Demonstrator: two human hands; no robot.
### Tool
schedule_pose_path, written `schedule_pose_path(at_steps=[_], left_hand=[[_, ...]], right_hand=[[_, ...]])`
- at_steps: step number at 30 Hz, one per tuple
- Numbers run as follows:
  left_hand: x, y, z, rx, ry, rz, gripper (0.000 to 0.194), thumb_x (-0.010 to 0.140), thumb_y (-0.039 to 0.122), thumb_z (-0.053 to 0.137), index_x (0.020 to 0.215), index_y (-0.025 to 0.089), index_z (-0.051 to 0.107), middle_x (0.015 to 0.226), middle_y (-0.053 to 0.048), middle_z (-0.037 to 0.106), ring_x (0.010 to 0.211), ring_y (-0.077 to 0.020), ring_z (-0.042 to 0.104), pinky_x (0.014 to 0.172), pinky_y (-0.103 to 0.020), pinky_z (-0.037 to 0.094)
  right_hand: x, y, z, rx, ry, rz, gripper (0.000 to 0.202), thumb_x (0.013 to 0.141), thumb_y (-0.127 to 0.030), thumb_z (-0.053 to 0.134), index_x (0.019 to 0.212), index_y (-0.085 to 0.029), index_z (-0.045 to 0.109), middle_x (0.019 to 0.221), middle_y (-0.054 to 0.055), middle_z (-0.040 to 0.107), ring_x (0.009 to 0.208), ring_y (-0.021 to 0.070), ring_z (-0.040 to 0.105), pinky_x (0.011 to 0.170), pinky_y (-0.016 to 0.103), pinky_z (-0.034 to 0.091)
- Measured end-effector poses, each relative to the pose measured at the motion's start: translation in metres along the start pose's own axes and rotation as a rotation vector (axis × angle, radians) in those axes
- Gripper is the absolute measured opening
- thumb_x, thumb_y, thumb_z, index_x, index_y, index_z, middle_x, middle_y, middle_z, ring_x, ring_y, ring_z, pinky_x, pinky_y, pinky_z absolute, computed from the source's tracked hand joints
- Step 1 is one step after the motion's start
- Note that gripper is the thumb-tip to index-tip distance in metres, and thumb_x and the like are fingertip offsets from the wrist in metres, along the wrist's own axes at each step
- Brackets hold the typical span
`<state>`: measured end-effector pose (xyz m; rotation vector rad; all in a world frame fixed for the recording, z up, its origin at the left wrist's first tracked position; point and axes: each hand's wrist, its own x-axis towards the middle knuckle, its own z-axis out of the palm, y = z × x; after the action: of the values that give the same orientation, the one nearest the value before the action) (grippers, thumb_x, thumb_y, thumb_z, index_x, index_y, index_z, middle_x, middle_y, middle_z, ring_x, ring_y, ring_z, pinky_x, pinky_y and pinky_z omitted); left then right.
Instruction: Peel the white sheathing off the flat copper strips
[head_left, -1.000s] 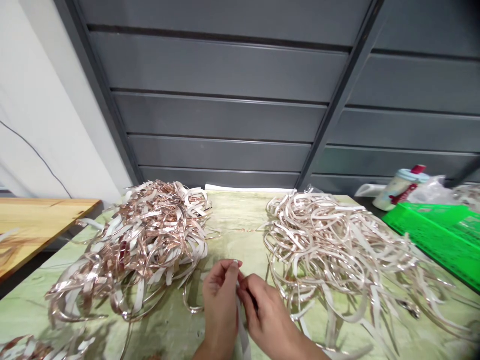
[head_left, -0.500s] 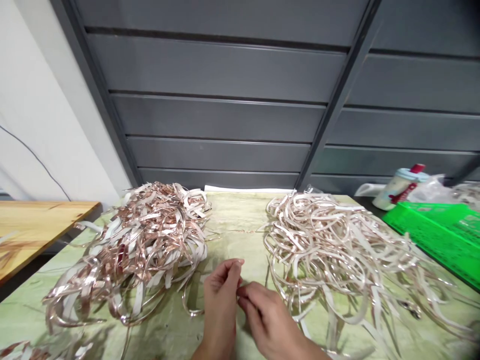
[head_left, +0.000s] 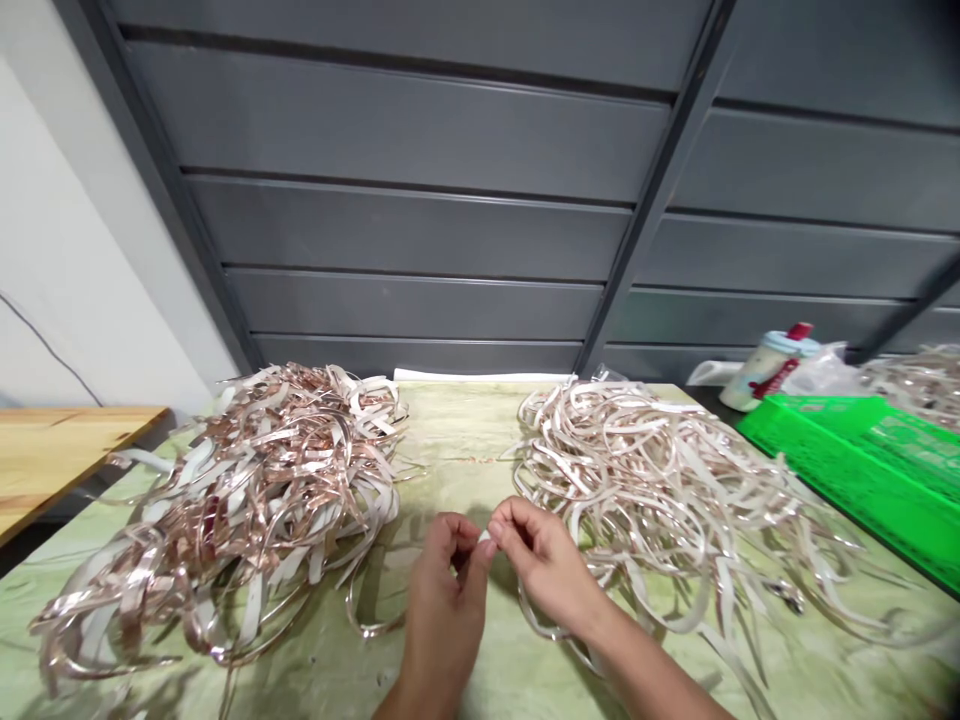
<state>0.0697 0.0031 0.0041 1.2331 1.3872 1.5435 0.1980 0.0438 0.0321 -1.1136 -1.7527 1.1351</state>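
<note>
My left hand (head_left: 448,590) is closed in a pinch, its thumb and forefinger around a small white strip end (head_left: 484,536). Fingertips of my right hand (head_left: 546,560) meet at the same spot, pinched close against that strip. Most of the strip is hidden by the fingers. Beside my left hand spreads a tangled heap of shiny rose-gold and white strips (head_left: 300,490), with one looped strip (head_left: 367,630) reaching toward my wrist. On the other side lies a heap of paler, narrow metallic straps (head_left: 637,470), partly behind my right forearm.
Both heaps lie on a pale green tabletop (head_left: 450,425). At the right stand a green plastic basket (head_left: 840,460) and a light-coloured cup (head_left: 765,370) by a clear plastic bag (head_left: 825,372). A wooden table (head_left: 67,450) is at the left, grey panelling (head_left: 420,240) behind.
My right hand has risen from below my left fingertips to meet them. A white strip end now shows between the fingers. The view has shifted slightly to the right.
</note>
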Motion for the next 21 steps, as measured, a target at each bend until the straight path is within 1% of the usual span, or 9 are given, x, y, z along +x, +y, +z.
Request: schedule_pose_path(at_steps=[2, 6, 7, 9, 11, 13, 15, 17, 21], left_hand=[[-0.001, 0.001, -0.001, 0.020, -0.017, 0.024, 0.013, 0.082, 0.032, 0.065, 0.085, 0.021, 0.058, 0.068, 0.001, 0.061, 0.060, -0.0144, 0.055, 0.057, -0.024, 0.042], [-0.001, 0.004, -0.003, -0.014, -0.042, 0.047, 0.014, 0.084, 0.034, 0.062, 0.084, 0.021, 0.059, 0.068, 0.000, 0.061, 0.062, -0.0151, 0.056, 0.059, -0.024, 0.044], [0.000, 0.004, -0.003, -0.021, -0.043, 0.045, 0.015, 0.085, 0.035, 0.062, 0.083, 0.021, 0.059, 0.068, 0.000, 0.061, 0.063, -0.0152, 0.056, 0.059, -0.024, 0.044], [0.001, 0.004, -0.004, -0.011, -0.036, 0.032, 0.015, 0.084, 0.035, 0.063, 0.081, 0.021, 0.059, 0.067, 0.000, 0.061, 0.061, -0.0152, 0.055, 0.058, -0.024, 0.043], [0.002, 0.004, -0.004, 0.018, -0.036, 0.023, 0.016, 0.083, 0.035, 0.065, 0.080, 0.021, 0.059, 0.066, 0.000, 0.061, 0.058, -0.0149, 0.054, 0.055, -0.024, 0.041], [0.003, 0.003, -0.004, 0.045, -0.046, 0.025, 0.015, 0.082, 0.034, 0.065, 0.079, 0.021, 0.060, 0.065, 0.000, 0.062, 0.057, -0.0149, 0.054, 0.054, -0.023, 0.040], [0.003, 0.002, -0.005, 0.070, -0.067, 0.037, 0.013, 0.082, 0.033, 0.064, 0.079, 0.021, 0.060, 0.066, 0.000, 0.062, 0.057, -0.0150, 0.054, 0.054, -0.023, 0.040], [0.003, 0.002, -0.005, 0.091, -0.085, 0.049, 0.011, 0.083, 0.032, 0.064, 0.080, 0.021, 0.060, 0.067, 0.000, 0.063, 0.058, -0.0153, 0.055, 0.055, -0.024, 0.041], [0.002, 0.002, -0.005, 0.083, -0.112, 0.054, 0.010, 0.082, 0.031, 0.065, 0.080, 0.021, 0.061, 0.068, -0.001, 0.065, 0.061, -0.0161, 0.057, 0.057, -0.024, 0.044]], right_hand=[[0.002, 0.001, -0.003, 0.055, 0.006, 0.022, 0.028, 0.091, -0.038, 0.055, 0.072, -0.018, 0.054, 0.063, -0.003, 0.047, 0.061, 0.0126, 0.041, 0.057, 0.024, 0.033], [0.004, 0.002, -0.011, 0.377, 0.028, 0.188, 0.034, 0.089, -0.046, 0.057, 0.069, -0.020, 0.045, 0.056, -0.008, 0.034, 0.046, 0.0082, 0.022, 0.046, 0.023, 0.018], [0.004, 0.000, -0.012, 0.396, 0.043, 0.194, 0.035, 0.089, -0.047, 0.057, 0.069, -0.020, 0.045, 0.056, -0.008, 0.034, 0.046, 0.0082, 0.022, 0.045, 0.023, 0.017], [0.001, -0.003, -0.015, 0.293, 0.079, 0.126, 0.033, 0.090, -0.046, 0.056, 0.072, -0.020, 0.049, 0.060, -0.005, 0.041, 0.050, 0.0100, 0.033, 0.048, 0.023, 0.025], [-0.004, -0.007, -0.015, 0.073, 0.098, 0.001, 0.024, 0.092, -0.040, 0.055, 0.079, -0.020, 0.056, 0.068, -0.001, 0.050, 0.061, 0.0138, 0.045, 0.056, 0.025, 0.035], [-0.008, -0.009, -0.014, -0.161, 0.079, -0.124, 0.015, 0.093, -0.032, 0.054, 0.085, -0.020, 0.061, 0.076, 0.001, 0.057, 0.070, 0.0167, 0.052, 0.064, 0.027, 0.039], [-0.011, -0.010, -0.013, -0.316, 0.036, -0.216, 0.014, 0.094, -0.025, 0.051, 0.085, -0.020, 0.062, 0.079, 0.003, 0.060, 0.074, 0.0178, 0.054, 0.068, 0.029, 0.040], [-0.012, -0.010, -0.013, -0.393, -0.002, -0.269, 0.018, 0.095, -0.021, 0.046, 0.085, -0.020, 0.061, 0.081, 0.003, 0.060, 0.077, 0.0180, 0.055, 0.071, 0.029, 0.040], [-0.010, -0.008, -0.013, -0.429, -0.006, -0.256, 0.019, 0.095, -0.021, 0.044, 0.083, -0.020, 0.059, 0.080, 0.003, 0.058, 0.077, 0.0177, 0.053, 0.070, 0.029, 0.038]])
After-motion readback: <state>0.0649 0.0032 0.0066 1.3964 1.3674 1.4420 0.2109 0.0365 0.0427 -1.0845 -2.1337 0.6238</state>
